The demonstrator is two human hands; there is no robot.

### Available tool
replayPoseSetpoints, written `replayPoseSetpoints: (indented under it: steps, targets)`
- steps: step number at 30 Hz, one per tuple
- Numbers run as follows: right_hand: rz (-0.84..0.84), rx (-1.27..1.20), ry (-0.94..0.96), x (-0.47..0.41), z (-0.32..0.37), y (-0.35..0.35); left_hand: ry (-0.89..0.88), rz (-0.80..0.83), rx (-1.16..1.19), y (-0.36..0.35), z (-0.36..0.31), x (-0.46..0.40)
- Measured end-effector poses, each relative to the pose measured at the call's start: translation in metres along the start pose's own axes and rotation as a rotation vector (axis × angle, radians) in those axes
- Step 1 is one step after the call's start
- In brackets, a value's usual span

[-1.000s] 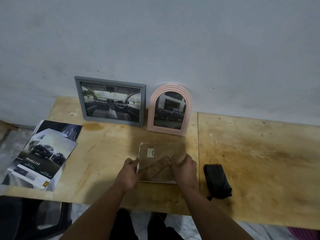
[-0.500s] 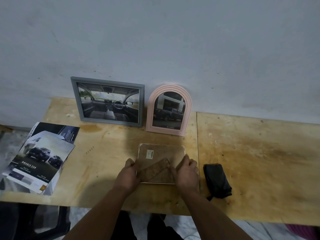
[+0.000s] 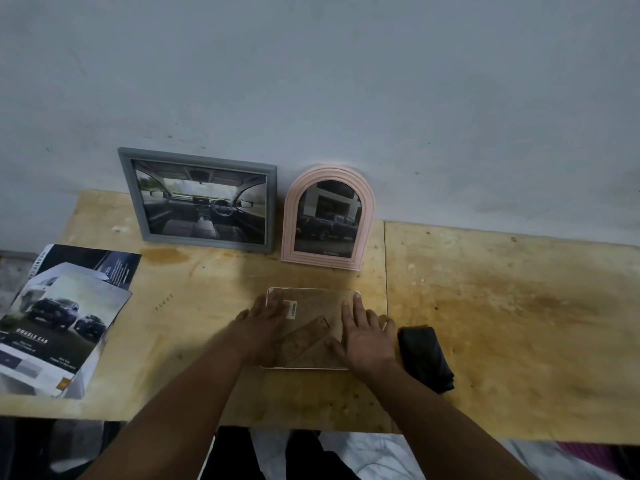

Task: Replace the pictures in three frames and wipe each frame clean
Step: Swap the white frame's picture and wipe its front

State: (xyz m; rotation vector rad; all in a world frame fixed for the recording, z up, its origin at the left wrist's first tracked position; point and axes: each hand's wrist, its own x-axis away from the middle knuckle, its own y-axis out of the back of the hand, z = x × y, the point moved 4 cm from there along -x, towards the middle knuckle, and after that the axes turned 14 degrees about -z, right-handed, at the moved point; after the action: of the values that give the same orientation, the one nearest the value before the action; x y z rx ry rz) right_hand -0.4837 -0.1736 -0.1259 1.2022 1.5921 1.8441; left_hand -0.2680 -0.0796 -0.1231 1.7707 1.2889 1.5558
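Both forearms reach forward; left hand (image 3: 265, 318) and right hand (image 3: 363, 332) lie flat, fingers straight, pressing a face-down frame (image 3: 313, 303) on the table (image 3: 502, 306).

Plywood table (image 3: 502, 306) against a wall, carrying frames, brochures and a cloth.

A face-down frame (image 3: 311, 306) lies flat on the table under both hands, the left hand (image 3: 263, 327) pressing its left side and the right hand (image 3: 363, 337) its right. Just right of the right hand lies a folded black cloth (image 3: 424, 356). Beyond the hands, at the wall, a grey frame (image 3: 199, 199) and a pink arched frame (image 3: 327, 218) stand side by side. Well left of the left hand, car brochures (image 3: 62, 320) lie stacked over the table's edge. A seam in the plywood runs just right of the right hand.
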Motion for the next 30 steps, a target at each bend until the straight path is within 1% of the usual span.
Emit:
replayPoseSetpoints:
  steps: [6,8,11,19,22,24,27,30]
  targets:
    - [0.059,0.047,0.029,-0.008,0.006,0.006,0.021,0.0,-0.027,-0.006,-0.001,0.0]
    - [0.054,0.045,0.039,-0.009,0.006,0.007,0.017,-0.004,-0.031,-0.008,-0.001,-0.001]
    - [0.027,0.065,0.104,-0.011,0.008,0.005,0.017,-0.013,-0.045,-0.013,0.002,-0.003]
    - [0.043,0.047,0.185,-0.018,0.009,0.005,0.01,-0.027,-0.045,-0.013,0.002,-0.002]
    - [0.072,-0.033,0.163,-0.017,0.009,0.006,0.003,-0.047,-0.065,-0.012,0.003,-0.001]
    - [0.059,-0.105,0.134,-0.01,0.001,0.001,0.005,-0.062,-0.071,-0.012,0.003,0.0]
    - [0.023,-0.122,0.112,0.009,-0.008,-0.01,0.105,-0.121,-0.016,-0.02,0.01,0.009]
    - [0.04,-0.174,0.078,0.025,-0.017,-0.019,0.205,-0.211,0.029,-0.036,0.015,0.021]
